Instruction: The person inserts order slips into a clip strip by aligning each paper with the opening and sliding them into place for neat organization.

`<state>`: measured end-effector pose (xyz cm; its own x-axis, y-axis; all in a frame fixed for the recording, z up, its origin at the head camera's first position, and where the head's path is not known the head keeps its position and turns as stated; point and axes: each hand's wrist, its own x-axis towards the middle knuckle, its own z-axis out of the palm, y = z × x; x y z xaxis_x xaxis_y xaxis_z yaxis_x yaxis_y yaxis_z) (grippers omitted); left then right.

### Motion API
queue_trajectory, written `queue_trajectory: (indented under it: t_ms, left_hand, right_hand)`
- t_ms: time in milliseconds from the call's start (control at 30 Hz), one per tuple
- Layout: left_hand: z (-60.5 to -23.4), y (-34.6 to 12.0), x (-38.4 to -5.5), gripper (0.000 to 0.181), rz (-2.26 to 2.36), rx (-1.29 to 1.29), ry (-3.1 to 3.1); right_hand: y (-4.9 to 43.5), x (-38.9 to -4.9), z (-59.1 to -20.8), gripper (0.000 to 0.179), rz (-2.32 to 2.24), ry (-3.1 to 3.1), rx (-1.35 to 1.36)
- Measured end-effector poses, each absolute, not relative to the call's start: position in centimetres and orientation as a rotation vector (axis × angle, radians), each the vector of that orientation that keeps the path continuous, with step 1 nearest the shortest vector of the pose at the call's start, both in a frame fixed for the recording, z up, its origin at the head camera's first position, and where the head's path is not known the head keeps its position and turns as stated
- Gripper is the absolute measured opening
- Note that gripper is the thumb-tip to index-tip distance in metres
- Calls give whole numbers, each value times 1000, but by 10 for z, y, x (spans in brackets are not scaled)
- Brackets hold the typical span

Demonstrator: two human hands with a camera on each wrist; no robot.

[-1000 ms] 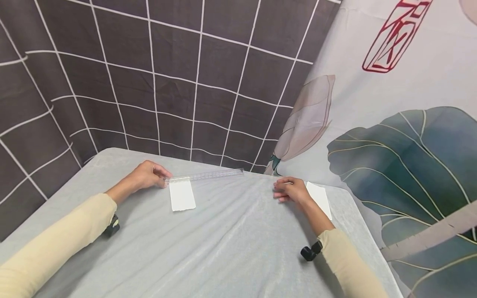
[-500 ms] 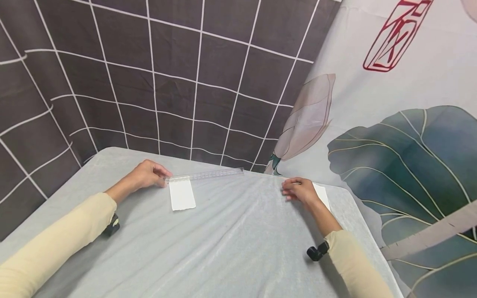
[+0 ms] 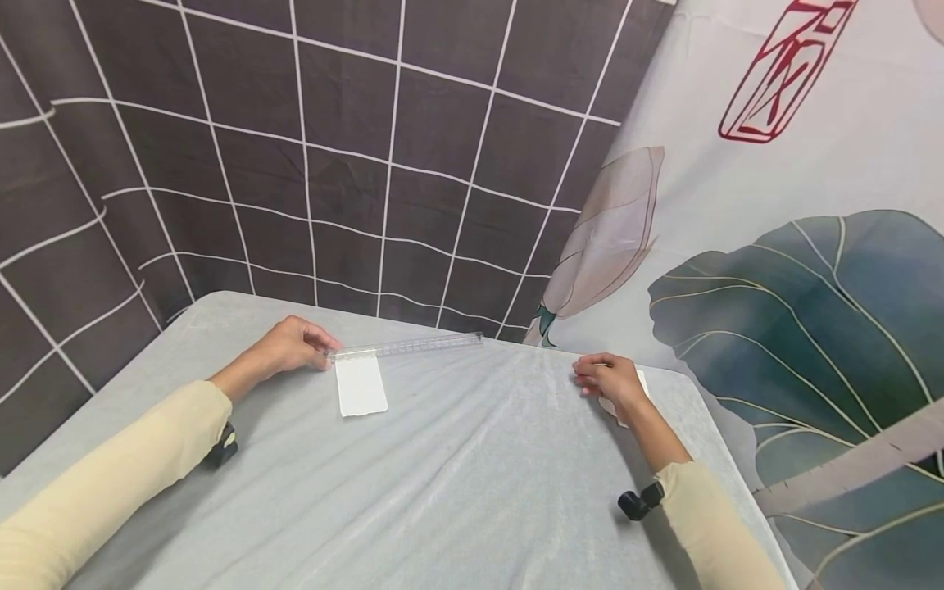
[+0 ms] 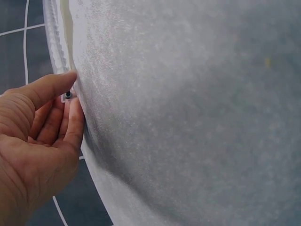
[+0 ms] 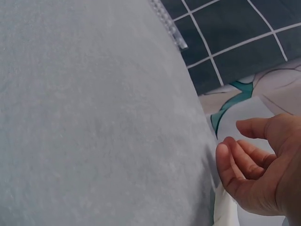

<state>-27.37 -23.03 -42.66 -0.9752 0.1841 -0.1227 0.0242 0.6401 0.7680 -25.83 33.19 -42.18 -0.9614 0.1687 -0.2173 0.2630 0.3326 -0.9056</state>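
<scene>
My left hand [image 3: 291, 344] pinches the near-left end of a clear plastic ruler [image 3: 413, 347] between thumb and fingers. In the left wrist view the ruler [image 4: 55, 47] runs upward from the fingertips, a small dark spot at its held end. A white rectangular card [image 3: 360, 387] lies on the cloth just below the ruler's left part, its top edge meeting the ruler. My right hand [image 3: 608, 378] holds nothing and hovers over a second white card [image 3: 643, 380], mostly hidden behind it. In the right wrist view the right hand's [image 5: 258, 165] fingers are loosely bent, thumb apart.
A pale grey cloth [image 3: 457, 475] with wrinkles covers the table. Dark curtain with white grid lines [image 3: 339, 164] hangs behind the far edge. To the right hangs a white curtain [image 3: 701, 180] printed with leaves and a red seal.
My right hand has moved steadily rightward and slightly down, now covering most of the right-hand card. Left hand, ruler and left card have stayed put.
</scene>
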Motion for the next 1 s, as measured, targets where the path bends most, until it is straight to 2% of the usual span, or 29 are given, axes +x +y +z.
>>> queue_trajectory:
  t_ms: [1000]
  left_hand:
    - [-424,-230,-272,44,1240,167,2670]
  right_hand:
    - [382,-247,-422,44,-1657,2599,516]
